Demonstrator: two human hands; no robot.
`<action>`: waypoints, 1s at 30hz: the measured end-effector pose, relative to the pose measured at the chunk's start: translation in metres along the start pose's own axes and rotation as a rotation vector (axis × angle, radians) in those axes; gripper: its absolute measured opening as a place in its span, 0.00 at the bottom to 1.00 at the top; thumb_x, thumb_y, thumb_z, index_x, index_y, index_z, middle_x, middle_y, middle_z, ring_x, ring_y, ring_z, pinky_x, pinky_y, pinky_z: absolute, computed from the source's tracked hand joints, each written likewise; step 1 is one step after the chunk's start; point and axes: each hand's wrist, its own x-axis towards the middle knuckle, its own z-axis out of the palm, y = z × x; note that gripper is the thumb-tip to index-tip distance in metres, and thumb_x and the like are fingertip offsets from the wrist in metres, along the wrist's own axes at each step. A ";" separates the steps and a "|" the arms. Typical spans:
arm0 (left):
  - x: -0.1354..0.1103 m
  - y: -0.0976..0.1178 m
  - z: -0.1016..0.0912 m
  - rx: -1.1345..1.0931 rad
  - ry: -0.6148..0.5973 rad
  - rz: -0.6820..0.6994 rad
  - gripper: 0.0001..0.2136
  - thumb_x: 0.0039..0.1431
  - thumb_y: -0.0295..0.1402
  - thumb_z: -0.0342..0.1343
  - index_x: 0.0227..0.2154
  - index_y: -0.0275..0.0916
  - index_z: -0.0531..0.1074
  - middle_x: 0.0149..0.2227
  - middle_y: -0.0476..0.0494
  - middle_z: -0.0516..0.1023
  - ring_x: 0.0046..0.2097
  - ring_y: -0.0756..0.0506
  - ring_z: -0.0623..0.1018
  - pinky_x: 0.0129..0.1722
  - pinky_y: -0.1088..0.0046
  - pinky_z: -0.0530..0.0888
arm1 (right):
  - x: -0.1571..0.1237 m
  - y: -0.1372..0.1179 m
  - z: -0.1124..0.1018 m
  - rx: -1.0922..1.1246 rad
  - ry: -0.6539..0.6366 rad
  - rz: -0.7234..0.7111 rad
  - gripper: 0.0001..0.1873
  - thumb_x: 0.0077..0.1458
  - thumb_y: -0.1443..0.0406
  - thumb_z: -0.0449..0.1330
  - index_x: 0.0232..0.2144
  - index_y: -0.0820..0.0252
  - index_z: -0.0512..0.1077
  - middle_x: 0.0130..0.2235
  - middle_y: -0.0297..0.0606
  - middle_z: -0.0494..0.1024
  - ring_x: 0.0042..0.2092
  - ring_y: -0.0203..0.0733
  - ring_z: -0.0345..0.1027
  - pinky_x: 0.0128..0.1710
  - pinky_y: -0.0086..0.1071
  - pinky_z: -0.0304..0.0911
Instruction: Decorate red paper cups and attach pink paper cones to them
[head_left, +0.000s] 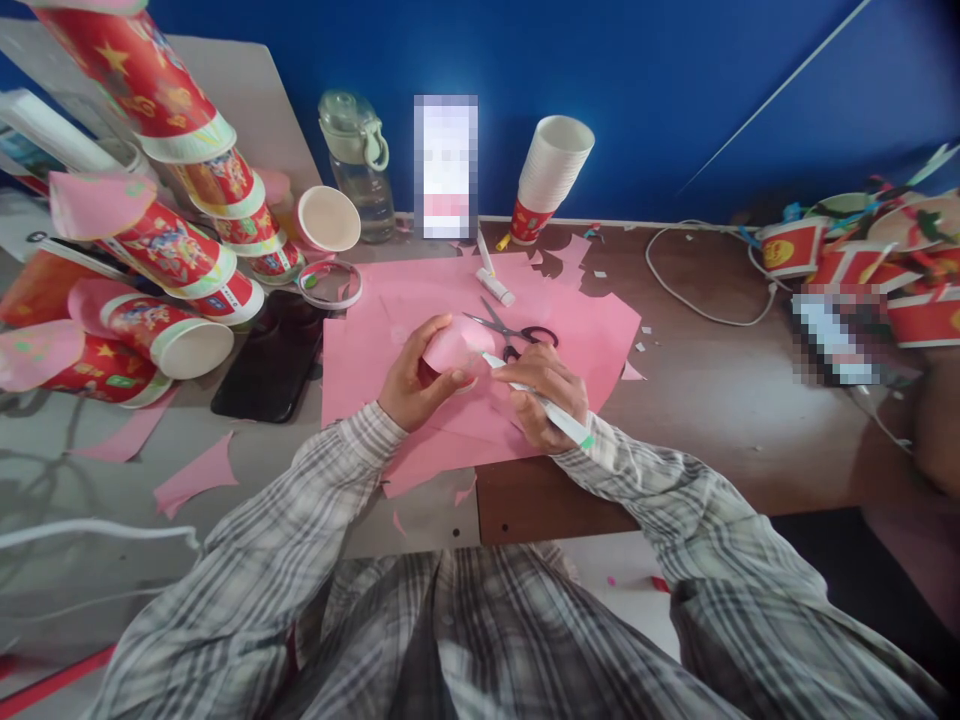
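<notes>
My left hand [415,383] is closed around a small round object covered in pink paper [455,352], held just above the pink paper sheets [585,330] on the table. My right hand [546,395] grips a white pen with a green end [541,401], its tip touching the pink-covered object. Black-handled scissors [517,333] lie on the pink sheets just behind my hands. A white glue stick [495,287] lies further back on the paper.
Stacks of red printed paper cups [176,260] fill the left side, with a black phone [270,365] and a tape roll [330,283] nearby. A water bottle [360,165] and a cup stack [551,175] stand at the back. More decorated cups [862,255] and a white cable [705,290] lie right.
</notes>
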 end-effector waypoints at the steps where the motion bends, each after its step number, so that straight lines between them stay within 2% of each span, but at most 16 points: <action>1: 0.000 0.000 0.000 0.002 -0.002 -0.001 0.25 0.51 0.39 0.54 0.50 0.35 0.57 0.51 0.33 0.62 0.54 0.41 0.64 0.55 0.52 0.61 | 0.000 -0.001 -0.001 0.001 0.004 0.008 0.19 0.85 0.55 0.61 0.63 0.50 0.90 0.34 0.33 0.83 0.31 0.46 0.69 0.35 0.45 0.69; 4: 0.000 0.001 0.000 -0.002 -0.003 -0.001 0.25 0.51 0.39 0.54 0.50 0.35 0.57 0.52 0.33 0.62 0.54 0.41 0.64 0.55 0.53 0.61 | -0.001 -0.004 -0.002 0.007 -0.006 0.012 0.21 0.85 0.52 0.61 0.64 0.47 0.90 0.33 0.33 0.82 0.30 0.47 0.68 0.35 0.46 0.69; 8: -0.001 0.001 -0.001 -0.010 0.000 -0.009 0.24 0.51 0.38 0.55 0.50 0.36 0.57 0.52 0.34 0.62 0.54 0.41 0.64 0.54 0.53 0.61 | 0.001 -0.008 -0.002 0.059 -0.039 -0.021 0.22 0.85 0.55 0.62 0.69 0.49 0.88 0.32 0.31 0.82 0.29 0.46 0.67 0.33 0.46 0.68; 15: 0.000 0.002 0.000 -0.011 -0.006 -0.037 0.25 0.51 0.38 0.55 0.50 0.36 0.57 0.52 0.34 0.62 0.54 0.41 0.64 0.54 0.54 0.62 | 0.000 -0.009 -0.001 0.022 -0.063 -0.014 0.19 0.85 0.55 0.60 0.62 0.51 0.89 0.32 0.32 0.83 0.28 0.45 0.68 0.34 0.45 0.70; 25: -0.001 -0.001 0.000 -0.041 -0.017 -0.042 0.25 0.51 0.37 0.55 0.50 0.37 0.56 0.52 0.35 0.61 0.55 0.41 0.63 0.55 0.55 0.61 | -0.016 -0.002 -0.005 -0.058 -0.123 0.031 0.21 0.86 0.51 0.58 0.54 0.50 0.90 0.34 0.33 0.84 0.30 0.45 0.69 0.39 0.46 0.71; 30: -0.001 -0.001 0.000 -0.027 -0.019 -0.023 0.25 0.51 0.38 0.54 0.51 0.36 0.56 0.52 0.35 0.61 0.54 0.41 0.63 0.55 0.55 0.61 | -0.015 0.004 -0.007 -0.031 -0.085 0.060 0.18 0.84 0.54 0.60 0.56 0.49 0.90 0.34 0.33 0.83 0.32 0.46 0.71 0.41 0.46 0.71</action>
